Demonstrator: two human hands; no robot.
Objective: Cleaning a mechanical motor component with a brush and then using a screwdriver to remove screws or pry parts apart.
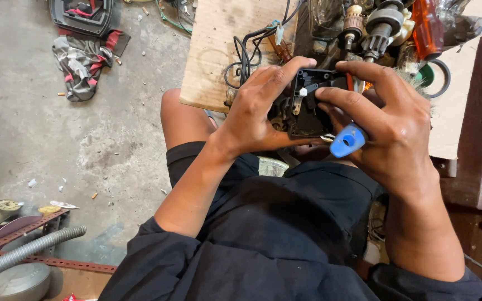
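We are holding a black plastic housing (pixel 307 114) in both hands, above our lap and just in front of the cardboard-covered worktop (pixel 218 50). The housing is boxy, matt and hard-edged, with a small white nub and a pale metal tab showing in its open face.

The left hand (pixel 255 114) is gripping the housing's left side, its fingers curling over the top edge and its thumb lying underneath. The right hand (pixel 389 120) is closing on the right side, two fingers pressing on the top corner. That hand is also pinning a tool with a glossy blue plastic handle (pixel 347 140) against the palm; the handle's rounded end has a small hole in it. We cannot tell what kind of tip the tool has.

Behind the hands we are seeing:
- a motor armature (pixel 383 28) with copper windings and grey metal gear teeth, lying on the cardboard;
- a translucent amber screwdriver handle (pixel 426 28), ribbed, just beside it;
- black cable (pixel 244 56) looping in coils;
- a green ring (pixel 426 75) near the right edge.

The cardboard is plain brown and scuffed. The concrete floor (pixel 40 134) is rough, stained grey. A crumpled grey and red cloth (pixel 85 58) is lying on it, and a corrugated grey hose (pixel 26 251) is resting at lower left.
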